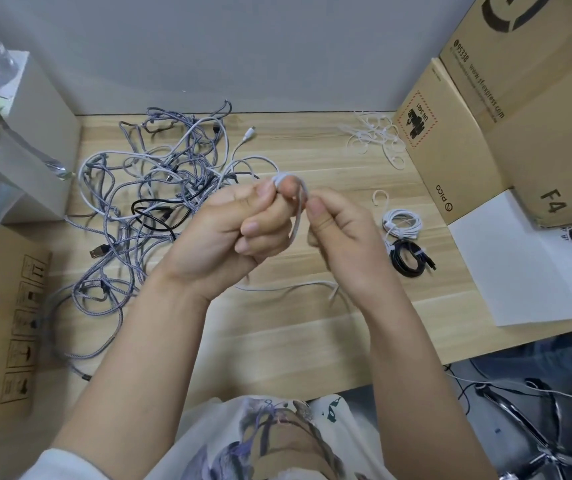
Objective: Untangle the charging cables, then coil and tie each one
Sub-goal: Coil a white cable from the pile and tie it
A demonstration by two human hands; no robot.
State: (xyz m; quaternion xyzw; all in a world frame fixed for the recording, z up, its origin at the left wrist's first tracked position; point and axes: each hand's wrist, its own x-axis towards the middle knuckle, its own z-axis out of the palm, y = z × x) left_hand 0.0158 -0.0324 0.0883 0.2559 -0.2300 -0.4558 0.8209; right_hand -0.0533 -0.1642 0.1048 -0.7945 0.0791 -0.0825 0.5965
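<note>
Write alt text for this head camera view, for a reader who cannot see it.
A person's left hand and right hand wind a pale cable into a small loop above a wooden table. A tangled pile of cables lies to the left; two tied coils, one white and one black, lie to the right.

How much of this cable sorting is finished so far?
Two look done: a coiled white cable and a coiled black cable lie tied at the right. In hand: the left hand and right hand are winding a light grey cable into a loop. Left: the big tangle of braided cables on the wooden table, with spare white ties waiting near the cardboard box.
</note>
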